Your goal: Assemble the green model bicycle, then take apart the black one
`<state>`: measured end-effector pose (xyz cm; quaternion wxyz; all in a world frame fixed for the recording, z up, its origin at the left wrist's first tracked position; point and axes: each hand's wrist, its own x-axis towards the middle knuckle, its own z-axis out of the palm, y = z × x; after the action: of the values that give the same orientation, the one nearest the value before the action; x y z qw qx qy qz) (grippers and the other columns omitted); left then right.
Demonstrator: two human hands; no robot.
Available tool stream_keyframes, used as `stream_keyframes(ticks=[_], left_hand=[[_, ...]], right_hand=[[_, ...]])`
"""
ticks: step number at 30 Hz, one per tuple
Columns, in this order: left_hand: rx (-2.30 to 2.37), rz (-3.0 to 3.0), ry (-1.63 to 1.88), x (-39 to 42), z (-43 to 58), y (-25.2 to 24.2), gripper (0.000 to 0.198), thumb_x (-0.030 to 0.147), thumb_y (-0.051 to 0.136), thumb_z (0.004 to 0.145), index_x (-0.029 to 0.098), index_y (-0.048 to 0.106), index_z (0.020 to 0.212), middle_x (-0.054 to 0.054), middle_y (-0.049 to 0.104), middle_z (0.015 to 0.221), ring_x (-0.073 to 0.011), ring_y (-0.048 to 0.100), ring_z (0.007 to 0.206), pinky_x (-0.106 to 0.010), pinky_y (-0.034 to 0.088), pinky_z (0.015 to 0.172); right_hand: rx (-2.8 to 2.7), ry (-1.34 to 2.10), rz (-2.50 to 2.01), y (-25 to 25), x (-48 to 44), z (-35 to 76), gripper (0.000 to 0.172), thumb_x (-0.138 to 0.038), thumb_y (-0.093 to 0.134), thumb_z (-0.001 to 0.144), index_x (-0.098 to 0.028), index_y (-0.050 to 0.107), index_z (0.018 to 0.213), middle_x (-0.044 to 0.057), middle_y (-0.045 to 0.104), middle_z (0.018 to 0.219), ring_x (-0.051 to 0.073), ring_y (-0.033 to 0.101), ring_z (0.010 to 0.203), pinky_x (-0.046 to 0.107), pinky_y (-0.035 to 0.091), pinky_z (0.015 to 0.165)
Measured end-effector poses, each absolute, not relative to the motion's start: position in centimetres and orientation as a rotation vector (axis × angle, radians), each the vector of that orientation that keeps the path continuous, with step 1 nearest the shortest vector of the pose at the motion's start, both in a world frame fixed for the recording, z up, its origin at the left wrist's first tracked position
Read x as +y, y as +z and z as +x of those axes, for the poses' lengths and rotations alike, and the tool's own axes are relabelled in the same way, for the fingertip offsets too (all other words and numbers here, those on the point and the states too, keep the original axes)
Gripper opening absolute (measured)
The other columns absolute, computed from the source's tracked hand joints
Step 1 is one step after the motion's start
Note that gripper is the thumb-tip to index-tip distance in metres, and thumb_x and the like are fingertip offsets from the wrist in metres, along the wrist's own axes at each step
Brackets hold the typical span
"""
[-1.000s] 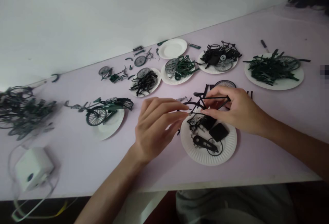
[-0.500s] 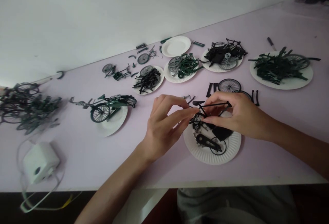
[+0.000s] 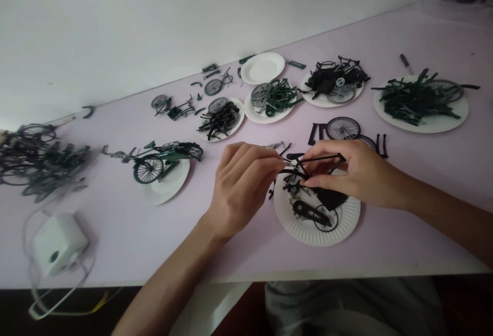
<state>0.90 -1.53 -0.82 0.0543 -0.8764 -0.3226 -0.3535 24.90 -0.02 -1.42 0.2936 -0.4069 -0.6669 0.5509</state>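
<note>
Bike frame (image 3: 322, 158) is black and sits just over a plate (image 3: 314, 237) on the tabletop (image 3: 127, 238). Right hand (image 3: 356, 174) holds it tight. Left hand (image 3: 239, 187) pinches its end with its finger tips.

Green model bicycle (image 3: 165, 157), white box (image 3: 57, 243) (corded).

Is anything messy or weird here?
Yes. The green bike lies half off its plate, and small loose parts lie on the table, not on plates.
</note>
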Motion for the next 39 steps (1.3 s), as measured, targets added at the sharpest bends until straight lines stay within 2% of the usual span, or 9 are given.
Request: stream_keyframes(ticks=[6, 14, 17, 22, 27, 30, 34, 39], left_hand=[[-0.93, -2.641, -1.015, -1.5, 0.6, -0.6, 0.017, 0.008, 0.066, 0.096, 0.022, 0.065, 0.104, -0.003, 0.078, 0.097, -0.0194, 0.072, 0.089, -0.037, 0.048, 0.079], [-0.989, -2.712, -0.963, -1.7, 1.0, -0.4, 0.012, 0.017, 0.072, 0.094, 0.021, 0.064, 0.101, -0.007, 0.076, 0.105, -0.0223, 0.069, 0.093, -0.041, 0.049, 0.086], [-1.247, -2.878, -1.148, -1.9, 1.1, -0.6, 0.014, 0.02, 0.074, 0.094, 0.022, 0.061, 0.1, -0.006, 0.073, 0.108, -0.0207, 0.069, 0.099, -0.039, 0.052, 0.09], [-1.569, -3.168, -1.534, -1.8, 0.9, -1.4, 0.031, 0.024, 0.079, 0.091, 0.022, 0.055, 0.109, -0.007, 0.07, 0.11, -0.0199, 0.068, 0.109, -0.035, 0.055, 0.1], [-1.816, -3.214, -1.691, -1.9, 1.1, -1.6, 0.03, 0.027, 0.081, 0.089, 0.022, 0.057, 0.107, -0.003, 0.064, 0.101, -0.0167, 0.066, 0.101, -0.029, 0.053, 0.094], [-1.949, -3.256, -1.753, -1.9, 1.2, -1.5, 0.029, 0.028, 0.08, 0.09, 0.022, 0.059, 0.109, -0.003, 0.064, 0.104, -0.0163, 0.063, 0.1, -0.029, 0.051, 0.093], [-1.985, -3.266, -1.653, -1.9, 1.2, -1.6, 0.026, 0.032, 0.079, 0.091, 0.023, 0.065, 0.11, -0.003, 0.068, 0.107, -0.0167, 0.061, 0.102, -0.029, 0.048, 0.094], [-2.056, -3.264, -1.523, -1.9, 1.1, -1.8, 0.021, 0.037, 0.08, 0.09, 0.021, 0.069, 0.099, -0.002, 0.07, 0.095, -0.0155, 0.06, 0.09, -0.028, 0.045, 0.081]], right_hand=[[-1.765, 1.476, -1.079, -1.5, 0.0, 25.0, 0.034, -0.038, 0.084, 0.079, -0.024, 0.075, 0.108, 0.003, 0.078, 0.093, 0.022, 0.076, 0.09, 0.039, 0.063, 0.088], [-1.887, 1.348, -1.053, -1.1, 0.0, 25.0, 0.029, -0.038, 0.081, 0.083, -0.026, 0.074, 0.109, 0.002, 0.078, 0.098, 0.019, 0.075, 0.09, 0.032, 0.062, 0.083], [-1.946, 1.294, -1.038, -1.1, -0.2, 25.0, 0.027, -0.037, 0.077, 0.086, -0.027, 0.075, 0.111, 0.002, 0.078, 0.103, 0.019, 0.075, 0.091, 0.031, 0.062, 0.082], [-1.968, 1.249, -1.018, -1.1, -0.4, 25.0, 0.025, -0.033, 0.075, 0.088, -0.025, 0.074, 0.111, 0.002, 0.078, 0.099, 0.018, 0.075, 0.087, 0.029, 0.061, 0.08], [-1.98, 1.216, -0.985, -1.1, -0.3, 25.0, 0.022, -0.031, 0.074, 0.088, -0.024, 0.074, 0.109, 0.002, 0.078, 0.099, 0.017, 0.075, 0.086, 0.027, 0.061, 0.077], [-1.978, 1.217, -0.958, -1.2, -0.4, 24.9, 0.021, -0.027, 0.074, 0.087, -0.024, 0.074, 0.108, 0.0, 0.078, 0.097, 0.015, 0.074, 0.084, 0.023, 0.059, 0.077], [-1.978, 1.248, -0.938, -1.5, -0.5, 24.8, 0.02, -0.023, 0.074, 0.087, -0.023, 0.074, 0.107, -0.002, 0.077, 0.09, 0.013, 0.073, 0.079, 0.021, 0.057, 0.074], [-2.015, 1.23, -0.916, -1.8, -0.3, 24.8, 0.02, -0.021, 0.075, 0.086, -0.023, 0.073, 0.106, -0.003, 0.077, 0.088, 0.011, 0.072, 0.079, 0.019, 0.055, 0.073]])
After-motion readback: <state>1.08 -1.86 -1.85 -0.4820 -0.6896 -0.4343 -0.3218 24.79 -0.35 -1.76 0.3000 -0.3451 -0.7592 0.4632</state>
